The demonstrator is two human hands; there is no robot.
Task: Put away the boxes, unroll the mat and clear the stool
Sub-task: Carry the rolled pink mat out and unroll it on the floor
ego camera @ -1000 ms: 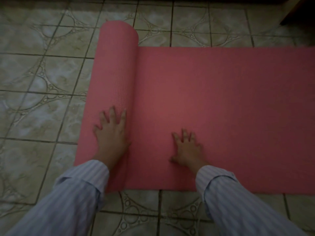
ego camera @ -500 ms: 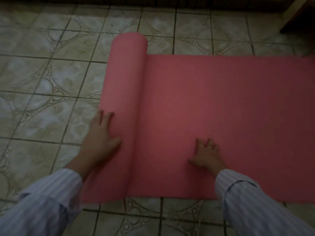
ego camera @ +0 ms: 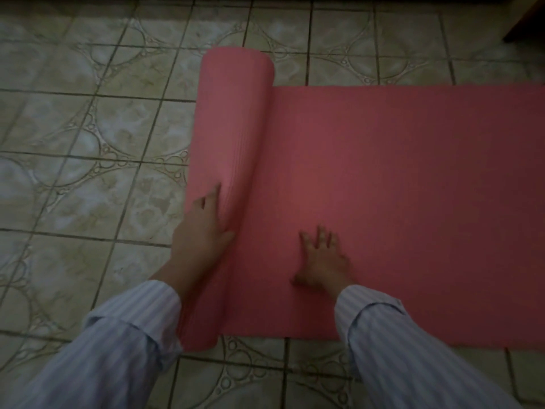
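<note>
A pink mat point(ego camera: 398, 187) lies partly unrolled on the tiled floor, its flat part running off the right edge. The rolled part point(ego camera: 233, 128) stands along the left end of the flat part. My left hand point(ego camera: 200, 231) lies against the roll's left side near its front end, fingers curved around it. My right hand point(ego camera: 323, 255) presses flat on the unrolled part, fingers spread. No boxes or stool are in view.
Patterned beige floor tiles point(ego camera: 88, 143) spread to the left and behind the mat. A dark piece of furniture point(ego camera: 528, 19) shows at the top right corner. A dark edge runs along the top.
My left hand has slid from the top of the roll to its left side. The roll sits further left over the floor, and the camera view has shifted.
</note>
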